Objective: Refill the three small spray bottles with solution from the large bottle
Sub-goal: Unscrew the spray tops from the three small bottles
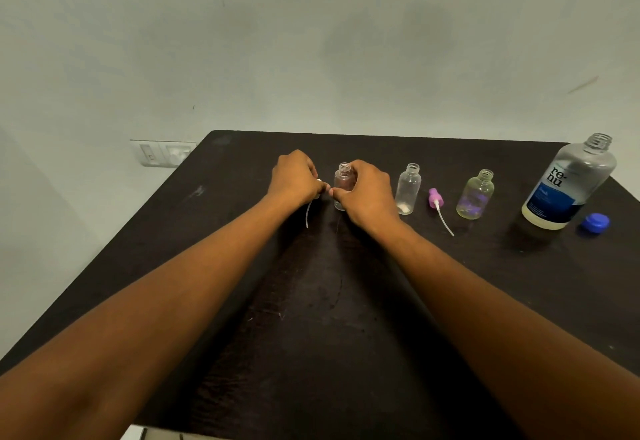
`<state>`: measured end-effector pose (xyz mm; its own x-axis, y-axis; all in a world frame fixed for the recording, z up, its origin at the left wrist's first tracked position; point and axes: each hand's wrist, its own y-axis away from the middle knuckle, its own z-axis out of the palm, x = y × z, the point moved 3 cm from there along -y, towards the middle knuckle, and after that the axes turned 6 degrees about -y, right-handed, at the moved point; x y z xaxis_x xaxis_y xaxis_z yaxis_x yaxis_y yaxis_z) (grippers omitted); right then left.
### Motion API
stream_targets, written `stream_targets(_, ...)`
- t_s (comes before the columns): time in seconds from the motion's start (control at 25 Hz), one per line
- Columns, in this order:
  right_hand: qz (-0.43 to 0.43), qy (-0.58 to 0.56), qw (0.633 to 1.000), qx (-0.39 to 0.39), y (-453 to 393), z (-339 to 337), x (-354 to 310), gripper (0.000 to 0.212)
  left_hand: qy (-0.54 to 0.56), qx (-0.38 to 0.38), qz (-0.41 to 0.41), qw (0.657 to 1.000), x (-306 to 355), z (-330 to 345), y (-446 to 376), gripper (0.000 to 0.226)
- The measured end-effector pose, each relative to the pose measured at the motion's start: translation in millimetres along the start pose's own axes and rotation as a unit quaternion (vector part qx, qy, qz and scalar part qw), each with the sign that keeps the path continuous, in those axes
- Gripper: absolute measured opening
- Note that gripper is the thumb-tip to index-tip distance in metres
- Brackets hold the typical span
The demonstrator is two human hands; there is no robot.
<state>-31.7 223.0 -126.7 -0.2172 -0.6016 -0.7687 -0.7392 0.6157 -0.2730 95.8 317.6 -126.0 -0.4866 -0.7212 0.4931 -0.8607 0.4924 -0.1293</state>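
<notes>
- Now at the far middle of the dark surface [311,318]: one small bottle [344,185], upright, cap off, mouth open, a bit pinkish through the clear wall.
- Right hand [363,193] wrapped round that bottle, fingers curled on its side.
- Left hand [296,176] just beside it, fingers closed round a white spray top [320,181]; thin white tube [308,212] hanging down from the fist toward the surface.
- Thumbs of both hands nearly touching, low by the bottle.
- Next to the right: second small bottle [408,188], clear, upright, open mouth, something white low at its bottom.
- Further right: purple spray top [434,199] lying on its side on the surface, long white tube [445,221] pointing toward the near edge.
- Beyond that: third small bottle [475,193], upright, open, yellowish with a purple glow inside.
- Far right: large bottle [568,183], upright, open at the top, blue and white label reading "re-nu", pale liquid low down.
- Blue cap [595,222] lying just beside the large bottle, near the right edge.
- Two bare arms stretched out from the bottom corners.
- Behind it all: plain pale wall [311,41], white switch plate [162,152] at the left, past the surface's corner.
</notes>
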Motion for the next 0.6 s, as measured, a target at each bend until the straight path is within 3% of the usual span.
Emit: stream_targets(0.6, -0.001, -0.005, 1.0, -0.021, 4.7, -3.0, -1.5, 0.061, -0.025, 0.001, 0.01, 1.0, 7.1, -2.4, 6.8, 0.028)
